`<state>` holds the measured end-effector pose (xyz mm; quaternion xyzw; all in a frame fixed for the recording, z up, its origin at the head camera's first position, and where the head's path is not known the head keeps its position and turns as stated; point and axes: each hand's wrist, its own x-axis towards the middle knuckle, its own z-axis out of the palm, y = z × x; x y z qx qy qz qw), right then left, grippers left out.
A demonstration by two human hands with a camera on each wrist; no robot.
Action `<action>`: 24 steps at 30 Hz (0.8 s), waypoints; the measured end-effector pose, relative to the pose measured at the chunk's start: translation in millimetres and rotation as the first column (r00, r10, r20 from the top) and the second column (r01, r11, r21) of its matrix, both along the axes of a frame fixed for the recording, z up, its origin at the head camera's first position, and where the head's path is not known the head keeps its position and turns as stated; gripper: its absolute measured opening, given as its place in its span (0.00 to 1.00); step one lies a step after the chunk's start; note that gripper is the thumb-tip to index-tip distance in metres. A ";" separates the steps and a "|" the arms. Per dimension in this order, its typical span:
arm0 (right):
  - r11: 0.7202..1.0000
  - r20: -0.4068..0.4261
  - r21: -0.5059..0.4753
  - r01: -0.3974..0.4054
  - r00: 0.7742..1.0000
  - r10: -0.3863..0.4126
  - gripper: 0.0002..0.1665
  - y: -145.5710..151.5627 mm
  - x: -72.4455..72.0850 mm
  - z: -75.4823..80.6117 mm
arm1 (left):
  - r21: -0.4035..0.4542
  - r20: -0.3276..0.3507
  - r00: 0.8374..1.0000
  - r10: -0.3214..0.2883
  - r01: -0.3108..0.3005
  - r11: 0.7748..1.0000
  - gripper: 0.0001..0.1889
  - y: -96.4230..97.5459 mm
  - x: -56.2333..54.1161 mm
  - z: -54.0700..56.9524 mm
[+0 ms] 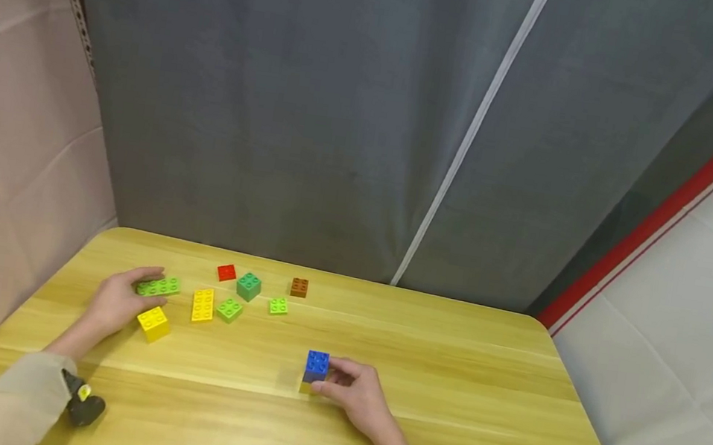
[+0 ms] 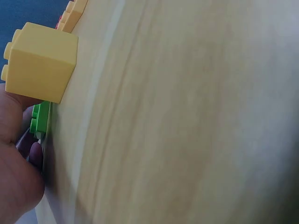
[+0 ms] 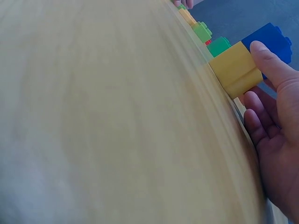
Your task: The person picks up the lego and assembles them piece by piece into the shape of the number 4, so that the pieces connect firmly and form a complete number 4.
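Observation:
At the left, my left hand [image 1: 118,298] has its thumb and fingers on either side of a long light-green brick [image 1: 160,287], pinching it close to the table. A thick yellow brick [image 1: 154,324] sits just beside the thumb; in the left wrist view this yellow brick [image 2: 42,63] covers part of the thumb and the green brick [image 2: 40,119]. My right hand [image 1: 359,396] pinches a stack near the table's middle: a blue brick [image 1: 316,366] on top of a yellow brick [image 3: 236,70]. The right wrist view shows the thumb along the joint between the two.
Between the hands and farther back lie a flat yellow brick [image 1: 203,305], a small light-green brick [image 1: 229,310], a dark-green brick [image 1: 249,286], a red brick [image 1: 226,272], another light-green brick [image 1: 278,306] and a brown brick [image 1: 299,287]. A grey curtain [image 1: 277,107] stands behind the table.

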<state>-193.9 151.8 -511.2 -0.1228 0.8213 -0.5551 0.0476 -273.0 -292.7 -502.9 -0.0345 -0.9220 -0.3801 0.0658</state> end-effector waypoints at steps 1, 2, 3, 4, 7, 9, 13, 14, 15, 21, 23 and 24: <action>1.000 -0.001 -0.001 -0.002 1.000 0.002 0.24 -0.4 -0.3 -0.4 | -0.006 0.005 1.000 0.001 -0.001 1.000 0.32 -0.4 0.3 0.5; 1.000 0.000 0.000 -0.002 1.000 0.002 0.24 -0.6 -0.6 -0.8 | -0.012 0.008 1.000 0.005 -0.004 1.000 0.31 -0.7 0.4 0.7; 1.000 0.001 -0.002 -0.003 1.000 0.003 0.24 -0.9 -0.7 -0.9 | -0.018 0.013 1.000 0.007 -0.007 1.000 0.30 -1.0 0.8 1.1; 1.000 0.000 -0.004 -0.005 1.000 0.005 0.24 -1.1 -0.7 -1.0 | -0.025 0.017 1.000 0.011 -0.010 1.000 0.29 -0.8 1.3 1.5; 1.000 -0.003 -0.006 -0.006 1.000 0.006 0.24 -1.2 -0.6 -1.0 | -0.035 0.018 1.000 0.011 -0.010 0.999 0.26 -1.3 2.3 2.7; 1.000 -0.003 -0.005 -0.004 1.000 0.004 0.24 -0.7 -0.5 -0.9 | -0.037 0.009 1.000 0.007 -0.007 0.999 0.25 -0.9 2.9 4.5; 1.000 -0.006 -0.009 -0.004 1.000 0.004 0.25 0.1 0.0 -0.8 | -0.028 -0.008 1.000 -0.011 0.011 1.000 0.23 -0.6 3.1 10.1; 1.000 -0.006 -0.009 -0.003 1.000 0.003 0.25 0.3 0.0 -0.8 | -0.025 -0.009 1.000 -0.016 0.015 1.000 0.23 -0.8 3.3 11.8; 1.000 -0.007 -0.007 -0.004 1.000 0.003 0.25 0.4 0.0 -0.8 | -0.021 -0.009 1.000 -0.019 0.019 1.000 0.24 -1.3 3.6 13.9; 1.000 -0.004 0.005 -0.009 1.000 0.009 0.25 0.5 -0.6 -0.7 | -0.013 -0.011 0.999 -0.033 0.033 0.999 0.24 1.0 8.5 30.4; 1.000 -0.003 0.003 -0.008 1.000 0.008 0.26 0.7 -0.7 -0.6 | -0.027 -0.023 0.999 -0.038 0.037 0.999 0.24 5.5 10.1 37.1; 1.000 -0.002 0.001 -0.007 1.000 0.007 0.26 0.8 -0.8 -0.5 | -0.032 -0.031 0.999 -0.038 0.037 0.999 0.24 8.8 10.7 40.7</action>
